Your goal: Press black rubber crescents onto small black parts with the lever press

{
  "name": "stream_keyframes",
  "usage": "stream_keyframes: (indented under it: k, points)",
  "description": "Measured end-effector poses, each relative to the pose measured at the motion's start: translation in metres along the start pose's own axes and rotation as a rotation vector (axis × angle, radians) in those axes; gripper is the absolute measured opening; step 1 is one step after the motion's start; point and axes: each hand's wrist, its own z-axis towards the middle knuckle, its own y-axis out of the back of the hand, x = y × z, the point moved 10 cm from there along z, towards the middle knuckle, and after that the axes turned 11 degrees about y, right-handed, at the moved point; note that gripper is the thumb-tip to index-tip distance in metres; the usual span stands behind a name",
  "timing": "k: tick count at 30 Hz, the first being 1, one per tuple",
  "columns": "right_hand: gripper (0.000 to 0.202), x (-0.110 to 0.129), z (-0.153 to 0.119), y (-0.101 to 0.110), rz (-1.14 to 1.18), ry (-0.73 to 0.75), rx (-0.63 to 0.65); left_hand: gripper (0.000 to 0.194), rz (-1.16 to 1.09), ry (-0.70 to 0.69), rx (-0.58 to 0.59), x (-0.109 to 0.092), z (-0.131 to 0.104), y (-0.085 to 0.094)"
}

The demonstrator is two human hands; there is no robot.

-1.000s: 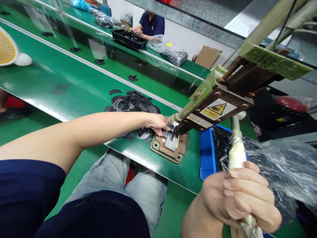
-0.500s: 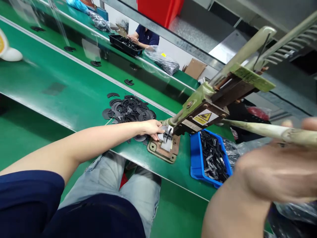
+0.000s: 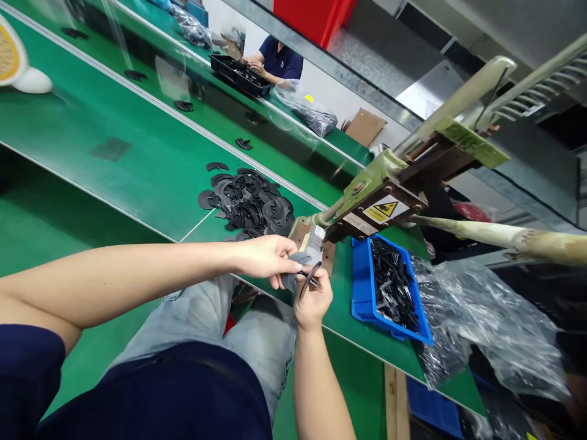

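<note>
My two hands meet over a dark curved piece (image 3: pixel 290 281), just in front of the hand press (image 3: pixel 371 192)
My left hand (image 3: pixel 263 260) pinches the piece between thumb and fingers, and my right hand (image 3: pixel 314 299) closes on its other side, where a thin curved strip (image 3: pixel 309 281) sticks up at a slant; I cannot tell whether strip and piece are joined. Both are held off the green table (image 3: pixel 137 177), close to its near edge and beside the press's base plate (image 3: pixel 329 253). A heap of similar dark pieces (image 3: pixel 257 201) lies beyond my left hand. To the right of the press sits a blue bin (image 3: pixel 362 296) of small black parts (image 3: pixel 394 287), with clear plastic wrap (image 3: pixel 499 324) beside it. The press's long lever (image 3: pixel 499 235) reaches out to the right, clear of both hands
</note>
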Motion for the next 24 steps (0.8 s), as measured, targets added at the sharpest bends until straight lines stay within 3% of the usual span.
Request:
stream_keyframes:
  k: [5,11,13,16,18,21,24]
  points:
    - [0.018,0.011,-0.008,-0.003,-0.032,0.033,-0.004,0.046,-0.008,0.06,0.026,0.011,-0.002,-0.003]
    - [0.014,0.016,-0.006,0.006,-0.153,0.116,0.182,0.05,0.058,0.091,0.04,0.017,0.008,0.002]
    - [0.017,0.022,-0.005,0.011,-0.192,0.18,0.233,0.047,0.148,0.046,-0.023,0.011,0.005,0.006]
    - [0.02,0.028,-0.005,0.016,-0.242,0.258,0.291,0.041,0.383,-0.141,-0.324,-0.019,-0.013,0.02]
    - [0.022,0.03,-0.005,0.017,-0.275,0.292,0.319,0.036,0.566,-0.26,-0.454,-0.038,-0.027,0.015]
    - [0.022,0.032,-0.005,0.017,-0.306,0.328,0.355,0.037,0.736,-0.252,-0.379,-0.037,-0.027,-0.007]
    - [0.02,0.034,-0.005,0.015,-0.313,0.352,0.383,0.042,0.715,-0.148,-0.35,-0.022,-0.017,-0.011]
